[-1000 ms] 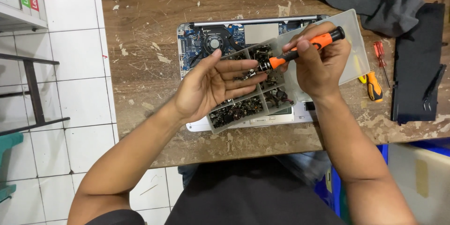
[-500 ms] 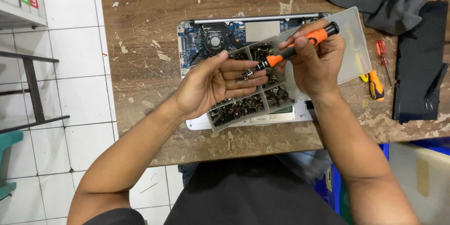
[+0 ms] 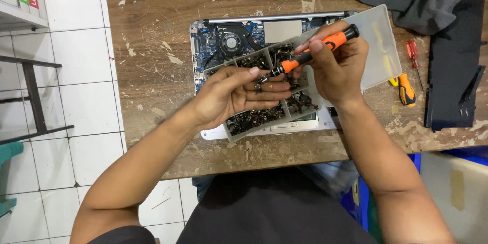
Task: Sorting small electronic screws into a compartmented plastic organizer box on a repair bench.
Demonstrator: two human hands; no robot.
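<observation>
Clear compartment box (image 3: pixel 378 46), lid open to the right, holds dark screws; it sits on the opened laptop (image 3: pixel 229 38). My right hand (image 3: pixel 338 68) closes around the orange screwdriver (image 3: pixel 317 51), tip at my left hand (image 3: pixel 236 96), palm open with small screws. Scarred wooden table (image 3: pixel 152 71); white tile floor left.

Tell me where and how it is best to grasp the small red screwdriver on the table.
Probably by the handle of the red screwdriver, from above: it lies flat on the wooden table, thin shaft toward the person, beside the yellow-orange screwdriver.
</observation>
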